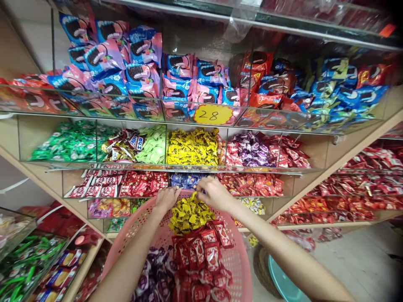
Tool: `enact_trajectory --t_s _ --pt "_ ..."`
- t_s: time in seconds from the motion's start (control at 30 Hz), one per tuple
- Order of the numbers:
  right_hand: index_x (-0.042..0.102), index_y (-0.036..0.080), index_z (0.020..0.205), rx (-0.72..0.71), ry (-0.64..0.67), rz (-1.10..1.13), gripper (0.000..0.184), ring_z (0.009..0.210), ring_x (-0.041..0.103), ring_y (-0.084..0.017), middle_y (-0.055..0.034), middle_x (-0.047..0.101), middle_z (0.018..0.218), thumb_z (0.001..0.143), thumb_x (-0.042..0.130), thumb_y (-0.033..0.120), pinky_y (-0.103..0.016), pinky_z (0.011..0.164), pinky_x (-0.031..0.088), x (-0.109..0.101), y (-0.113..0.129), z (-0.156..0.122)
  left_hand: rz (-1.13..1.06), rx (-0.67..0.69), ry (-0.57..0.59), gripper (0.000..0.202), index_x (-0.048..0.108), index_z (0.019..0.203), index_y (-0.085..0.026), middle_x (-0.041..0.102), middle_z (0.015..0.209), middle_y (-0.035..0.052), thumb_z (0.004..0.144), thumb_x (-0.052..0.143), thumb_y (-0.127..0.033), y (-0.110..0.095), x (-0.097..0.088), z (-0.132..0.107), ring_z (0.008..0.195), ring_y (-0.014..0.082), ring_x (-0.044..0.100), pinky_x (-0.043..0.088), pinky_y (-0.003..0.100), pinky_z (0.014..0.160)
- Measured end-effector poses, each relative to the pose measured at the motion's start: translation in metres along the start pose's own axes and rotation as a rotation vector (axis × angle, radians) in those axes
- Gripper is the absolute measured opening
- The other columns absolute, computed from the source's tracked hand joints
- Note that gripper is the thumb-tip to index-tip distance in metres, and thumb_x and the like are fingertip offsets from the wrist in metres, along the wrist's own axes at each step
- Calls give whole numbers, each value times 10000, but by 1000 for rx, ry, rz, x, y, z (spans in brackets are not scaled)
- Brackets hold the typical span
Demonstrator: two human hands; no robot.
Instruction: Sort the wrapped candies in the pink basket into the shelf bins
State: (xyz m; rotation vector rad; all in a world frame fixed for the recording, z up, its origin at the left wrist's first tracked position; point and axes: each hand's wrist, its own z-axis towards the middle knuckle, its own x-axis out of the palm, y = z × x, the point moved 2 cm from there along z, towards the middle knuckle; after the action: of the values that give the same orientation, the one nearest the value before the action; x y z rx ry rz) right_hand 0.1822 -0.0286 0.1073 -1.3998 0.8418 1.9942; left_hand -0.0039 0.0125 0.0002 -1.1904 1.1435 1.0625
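Fingers [201, 188] of your right hand [215, 193] curl into yellow candies [189, 214] in the pink basket [126, 243]; can't tell if gripping. Your left hand [166, 198] bends fingers at the pile's edge, hold unclear too.

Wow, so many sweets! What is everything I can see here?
shelves: several, beige wood with clear fronts, ahead
cookie packs: many, blue and pink, top row
price tag: one, yellow, reads 28, top row's front
green sweets: many, green, second row, left
basket: one, pink, below, in front
yellow sweets: a heap, yellow, basket's far end
red packets: many, red, basket's middle
purple sweets: many, purple and white, basket's left
left hand: one, at the basket's far rim
right hand: one, on the yellow sweets
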Motion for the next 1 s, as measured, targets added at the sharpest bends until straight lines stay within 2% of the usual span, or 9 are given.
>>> enact_trajectory --t_s 0.1,0.17,0.33,0.53,0.73,1.0 --pt "582 168 739 53 175 42 97 783 538 -146 -37 624 789 743 504 110 -233 704 342 43 -4 -12 -3 4 4 515 611 1008 -204 674 1000 96 903 197 -491 -1 -2 -1 927 222 616 410 318 812" --pt "590 172 727 102 246 66 97 760 555 -142 -34 640 789 736 510 117 -224 676 340 62 -7 -19 -11 0 6 509 609 1026 -208 669 1022 91 904 202 -488 -2 -4 -2 937 212 612 403 312 831" --pt "612 176 731 170 342 134 97 736 576 -149 -34 659 765 732 519 149 -222 620 339 82 -9 -30 -25 -5 18 511 609 1036 -212 666 1038 87 905 197 -484 -3 -6 -3 946 216 610 393 328 852" --pt "630 175 777 180 384 60 137 825 585 -177 -61 667 851 748 498 153 -245 671 370 91 -9 -36 -26 -8 18 519 607 1041 -210 665 1040 89 903 192 -490 -1 -3 -1 954 212 604 393 316 845" --pt "621 151 923 205 389 -83 188 944 563 -216 -113 643 978 795 489 191 -288 786 382 84 0 -40 -11 4 -5 531 622 996 -202 677 998 90 902 188 -492 1 0 0 931 231 611 401 339 831" --pt "627 162 826 200 295 -75 153 904 583 -195 -88 655 890 828 481 209 -262 768 382 69 8 -42 -25 5 -21 528 612 1011 -216 675 1010 90 899 184 -504 2 4 1 935 221 612 402 329 823"
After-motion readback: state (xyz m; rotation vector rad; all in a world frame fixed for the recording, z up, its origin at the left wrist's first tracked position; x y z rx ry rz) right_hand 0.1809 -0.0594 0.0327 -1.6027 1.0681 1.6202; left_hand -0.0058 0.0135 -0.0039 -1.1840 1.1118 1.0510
